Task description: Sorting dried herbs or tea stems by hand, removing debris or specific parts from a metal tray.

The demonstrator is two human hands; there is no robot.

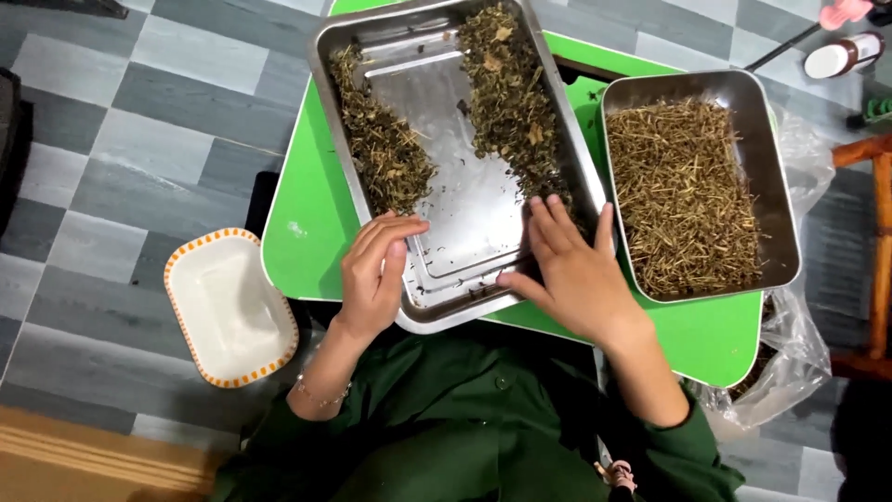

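A large steel tray (483,302) lies on a green table (307,232). It holds two rows of dried herb, a left pile (381,139) and a right pile (511,93), with bare metal between them. My left hand (376,270) rests curled on the tray's near left rim, fingers by the left pile's end. My right hand (567,270) lies flat, fingers spread, over the tray's near right corner at the end of the right pile. Neither hand holds anything.
A second steel tray (780,186) full of pale dried stems sits to the right on the table. A clear plastic bag (790,363) hangs at the table's right edge. A white lidded container with an orange rim (228,307) stands on the tiled floor at left.
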